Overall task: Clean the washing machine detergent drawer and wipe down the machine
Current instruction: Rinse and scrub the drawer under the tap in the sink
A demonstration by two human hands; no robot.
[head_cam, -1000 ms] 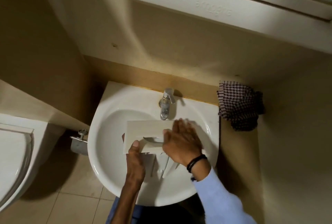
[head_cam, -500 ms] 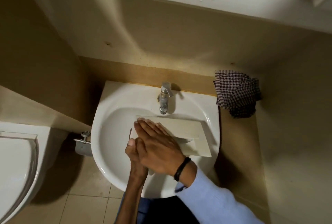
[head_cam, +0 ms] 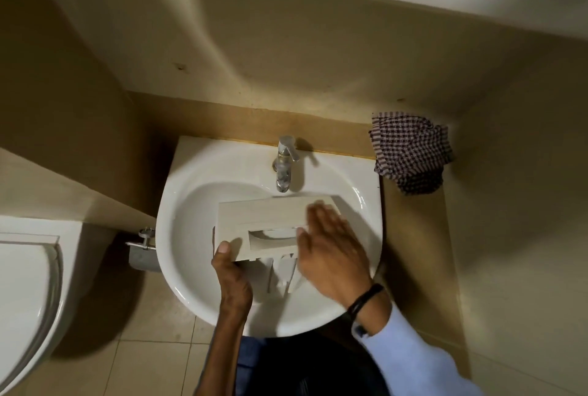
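Gripping its lower left corner, my left hand [head_cam: 229,271] pinches the off-white rigid plastic detergent drawer [head_cam: 264,217], thumb on top. My right hand [head_cam: 331,252] lies flat, fingers straight, on its right end. The drawer hangs over the white ceramic sink [head_cam: 178,236], below the chrome tap [head_cam: 284,163]. I judge it light, stiff and slippery if wet, so it is best held by the front panel's edges. A dark checked cloth [head_cam: 410,154] lies beyond on the surface [head_cam: 413,236].

left hand [head_cam: 231,271] grips the detergent drawer's [head_cam: 264,217] lower left corner | right hand [head_cam: 331,249] flat, blurred, on its right end | drawer over the sink [head_cam: 178,205], below the tap [head_cam: 284,166] | checked cloth [head_cam: 410,154] on the counter at right
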